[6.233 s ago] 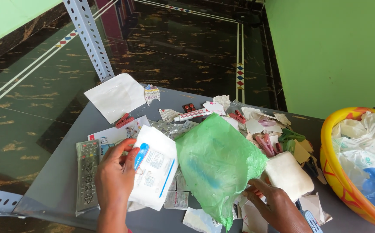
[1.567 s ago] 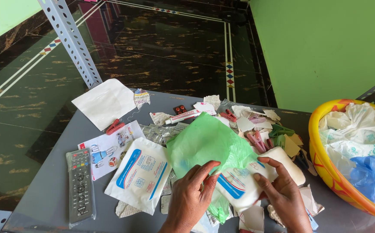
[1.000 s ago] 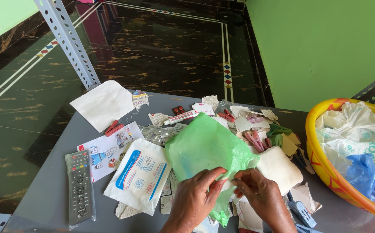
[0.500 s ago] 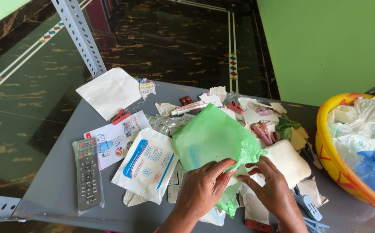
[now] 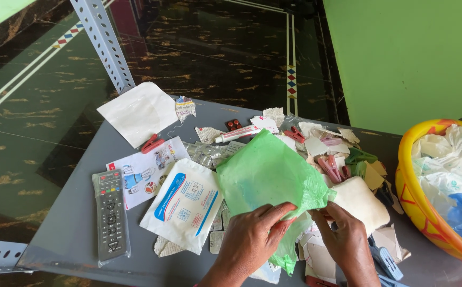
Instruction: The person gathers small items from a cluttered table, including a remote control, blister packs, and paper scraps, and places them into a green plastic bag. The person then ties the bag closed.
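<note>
green walls (image 5: 412,58), dark marble floor (image 5: 204,58), grey table (image 5: 71,228).

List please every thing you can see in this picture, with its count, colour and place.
green plastic bag: 1, light green, table centre, both hands on its near edge
white sachet: 1, white with blue print, left of the bag
white pad: 1, cream, right of the bag
remote control: 1, grey, in clear wrap, table left
printed card: 1, white with pictures, beside the remote
white paper sheet: 1, far left corner
ointment tube: 1, white and red, far centre
clothes pegs: several, pink and red, amid paper scraps
basin: 1, yellow and orange, right edge, holds plastic bags
table: 1, grey
left hand: 1, grip on the bag
right hand: 1, at the bag's edge
</note>
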